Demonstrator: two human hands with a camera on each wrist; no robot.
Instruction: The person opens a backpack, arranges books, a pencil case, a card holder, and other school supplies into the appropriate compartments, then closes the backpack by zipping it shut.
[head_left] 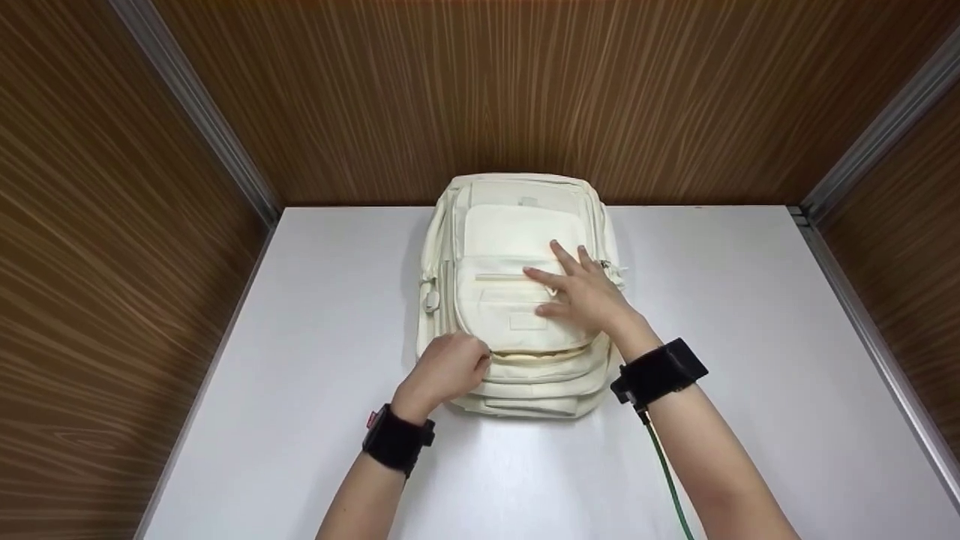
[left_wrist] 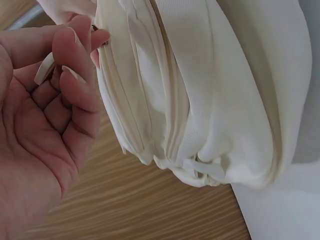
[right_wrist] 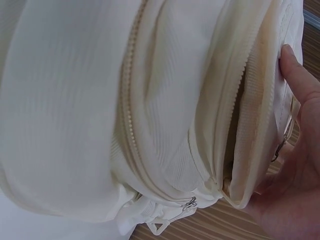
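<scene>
Backpack, cream-coloured, lies flat on the white worktop, its long axis running near to far. At its near-left corner the left hand pinches a zipper pull in curled fingers; the right hand rests flat on the front pocket, fingers spread and pointing far-left.

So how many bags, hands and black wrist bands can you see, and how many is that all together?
Cream backpack on the white table: 1
Hands, left hand and right hand: 2
Black wrist bands: 2
Total, not counting the table: 5
</scene>
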